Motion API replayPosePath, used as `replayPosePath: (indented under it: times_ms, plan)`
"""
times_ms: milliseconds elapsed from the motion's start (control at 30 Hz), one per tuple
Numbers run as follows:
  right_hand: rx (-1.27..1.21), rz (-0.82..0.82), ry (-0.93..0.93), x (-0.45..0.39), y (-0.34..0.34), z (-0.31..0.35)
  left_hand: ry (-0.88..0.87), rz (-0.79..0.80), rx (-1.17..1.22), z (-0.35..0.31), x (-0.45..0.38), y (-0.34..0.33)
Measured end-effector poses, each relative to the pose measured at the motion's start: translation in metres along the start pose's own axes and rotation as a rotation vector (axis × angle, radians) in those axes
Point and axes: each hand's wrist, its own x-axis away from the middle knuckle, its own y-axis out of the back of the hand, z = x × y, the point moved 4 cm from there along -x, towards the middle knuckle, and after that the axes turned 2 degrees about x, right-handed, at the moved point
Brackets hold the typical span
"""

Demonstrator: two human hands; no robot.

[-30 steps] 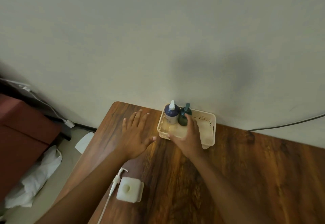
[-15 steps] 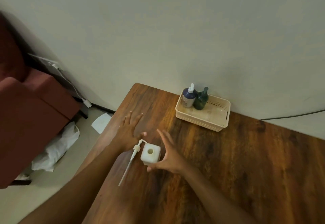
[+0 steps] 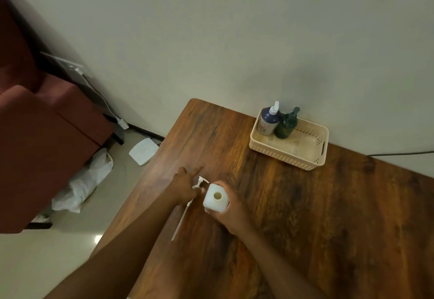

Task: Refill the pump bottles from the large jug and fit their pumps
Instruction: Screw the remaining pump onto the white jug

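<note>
A square white bottle [image 3: 216, 197] with an open neck stands on the wooden table [image 3: 328, 216]. My right hand [image 3: 231, 211] wraps round its right side and grips it. A white pump [image 3: 198, 184] with a long dip tube lies flat on the table just left of the bottle. My left hand [image 3: 183, 187] rests on the pump head and pinches it, with the forefinger pointing away. At the back, a beige basket [image 3: 305, 148] holds a dark blue pump bottle [image 3: 270, 119] and a dark green pump bottle [image 3: 286, 123], both with pumps fitted. No large jug is in view.
The table's left edge runs close to my left arm. Past it on the floor lie a white flat device [image 3: 143, 150], a crumpled white bag [image 3: 87, 181] and a dark red sofa [image 3: 42, 134]. A black cable [image 3: 399, 153] runs along the wall.
Both hands drew back from the basket to the white bottle. My right hand closed round the bottle and my left hand came down on the pump. The view swung left.
</note>
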Motion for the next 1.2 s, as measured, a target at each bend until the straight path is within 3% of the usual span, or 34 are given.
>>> replayPosePath:
  times_ms: [200, 433, 600, 767, 900, 1200]
  plan:
    - [0.020, -0.020, -0.052, 0.007, 0.018, 0.004, -0.010, -0.115, -0.070, -0.015, -0.009, -0.032]
    - [-0.125, -0.134, -0.159, 0.031, 0.063, -0.019, 0.020, -0.185, 0.004, -0.020, -0.015, -0.040]
    - [-0.234, -0.270, -0.212, 0.057, 0.120, -0.038, -0.065, -0.245, 0.225, -0.058, -0.003, -0.024]
    - [-0.272, -0.376, -0.223, 0.086, 0.197, -0.047, -0.136, -0.238, 0.312, -0.128, 0.010, -0.001]
    - [-0.305, -0.478, -0.173, 0.108, 0.257, -0.050, -0.383, -0.303, 0.351, -0.210, 0.032, 0.035]
    - [-0.277, -0.586, -0.128, 0.160, 0.345, -0.035, -0.698, -0.460, 0.459, -0.387, 0.130, 0.138]
